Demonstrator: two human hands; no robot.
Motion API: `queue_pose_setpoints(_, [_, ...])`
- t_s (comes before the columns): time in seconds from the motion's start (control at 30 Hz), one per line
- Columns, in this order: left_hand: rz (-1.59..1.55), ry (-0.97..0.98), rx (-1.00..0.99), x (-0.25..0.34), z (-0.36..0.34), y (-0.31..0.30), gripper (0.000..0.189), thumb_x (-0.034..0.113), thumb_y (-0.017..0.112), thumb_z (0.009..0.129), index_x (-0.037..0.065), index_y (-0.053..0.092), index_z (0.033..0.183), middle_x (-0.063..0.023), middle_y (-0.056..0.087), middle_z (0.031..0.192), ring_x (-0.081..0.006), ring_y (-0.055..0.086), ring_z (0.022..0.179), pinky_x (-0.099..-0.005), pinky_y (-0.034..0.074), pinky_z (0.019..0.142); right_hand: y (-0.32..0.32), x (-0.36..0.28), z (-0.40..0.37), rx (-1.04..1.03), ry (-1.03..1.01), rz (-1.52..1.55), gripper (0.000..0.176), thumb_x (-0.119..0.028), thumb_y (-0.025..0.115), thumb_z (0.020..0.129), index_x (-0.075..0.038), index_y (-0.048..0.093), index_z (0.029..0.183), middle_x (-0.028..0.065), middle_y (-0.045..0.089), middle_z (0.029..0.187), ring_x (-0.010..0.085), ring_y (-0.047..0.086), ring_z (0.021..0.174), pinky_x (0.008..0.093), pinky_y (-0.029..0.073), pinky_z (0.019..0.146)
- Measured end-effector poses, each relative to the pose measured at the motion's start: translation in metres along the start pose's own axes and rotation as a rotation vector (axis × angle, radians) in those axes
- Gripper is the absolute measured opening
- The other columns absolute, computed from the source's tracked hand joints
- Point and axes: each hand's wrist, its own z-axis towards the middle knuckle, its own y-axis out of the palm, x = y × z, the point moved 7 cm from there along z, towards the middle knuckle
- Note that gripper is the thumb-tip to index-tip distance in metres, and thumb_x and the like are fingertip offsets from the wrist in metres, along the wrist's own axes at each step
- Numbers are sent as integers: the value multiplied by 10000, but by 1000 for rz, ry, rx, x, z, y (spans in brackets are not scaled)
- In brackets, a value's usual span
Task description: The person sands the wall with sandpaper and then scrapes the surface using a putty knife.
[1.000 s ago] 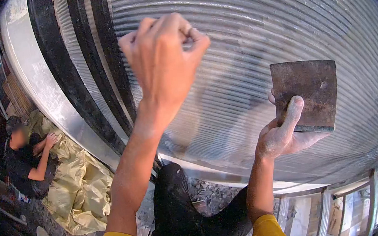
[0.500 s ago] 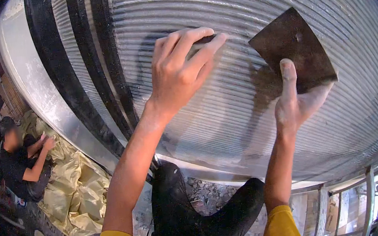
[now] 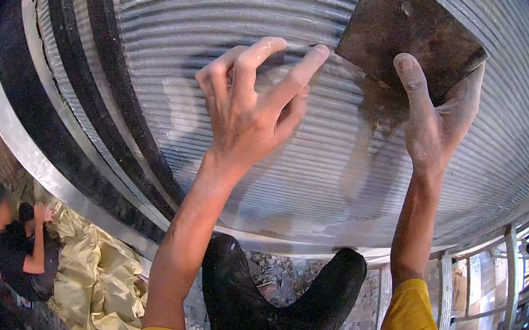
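My right hand grips the lower corner of a dark brown square sheet, thumb on its face and the other fingers behind it. The sheet lies tilted close over a curved, ridged grey surface. To its left, my left hand is raised over the same ridges, fingers bent and spread apart, the index fingertip close to the sheet's left corner. A dark patch shows between the left fingers. Pale dust coats both hands' fingers. Brownish staining and shadow mark the ridges below the sheet.
Black bands cross the ridged surface at left. Farther left, a person in dark clothes sits beside crumpled yellowish fabric. Rubble lies below, between my dark-trousered knees. Metal rails stand at lower right.
My right hand and the sheet have moved up and right. My left fingers have spread, with the index stretched farther out. The view has shifted, moving the bands and seated person leftward.
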Motion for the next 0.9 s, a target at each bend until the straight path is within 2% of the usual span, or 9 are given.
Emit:
queue_pose_setpoints(0.23, [64,34,10,1,-4,3,436,286,727,825,465,691,1221,48,515,1303,-228,408,1102,-396,297,910,-2,2,1,13,-33,-41,516,-26,773,866,8,520,1315,108,629,1198,190,606,1092,325,464,1000])
queue_pose_setpoints(0.33, [91,18,-46,2,-3,3,417,311,723,836,494,685,1209,49,503,1328,-230,398,1110,-397,293,914,-1,0,2,8,-58,-44,493,-11,772,861,0,540,1295,98,636,1187,185,609,1078,322,464,994])
queue_pose_setpoints(0.4, [48,65,-22,6,-1,-1,542,113,710,742,358,722,1225,-53,545,1267,-248,445,1145,-400,304,964,-1,0,2,4,-74,-46,483,-25,781,858,-4,553,1283,93,640,1180,183,610,1067,321,462,994])
queue_pose_setpoints(0.6, [64,76,-19,5,-3,0,535,116,695,745,365,728,1218,-53,551,1265,-234,447,1146,-396,306,953,-2,-1,4,-2,-129,-56,477,-30,784,859,-8,560,1280,88,641,1178,176,605,1071,320,458,999])
queue_pose_setpoints(0.73, [62,83,2,7,-1,-1,543,111,694,742,363,729,1222,-51,555,1261,-233,448,1144,-393,306,956,-3,-7,2,7,-91,-69,477,-22,782,860,-10,561,1282,85,640,1179,173,604,1075,317,456,1000])
queue_pose_setpoints(0.8, [60,70,-6,7,-1,-1,532,112,694,742,360,737,1211,-50,556,1259,-232,441,1149,-389,305,961,2,-20,0,-125,-151,139,482,-18,780,859,-11,559,1288,87,639,1182,175,603,1078,315,457,998])
queue_pose_setpoints(0.9, [78,56,-14,8,-1,-1,514,120,702,749,357,744,1202,-51,554,1260,-232,430,1156,-387,302,967,1,-10,0,-74,-145,63,484,-17,779,859,-10,558,1290,88,639,1184,176,604,1079,316,457,996])
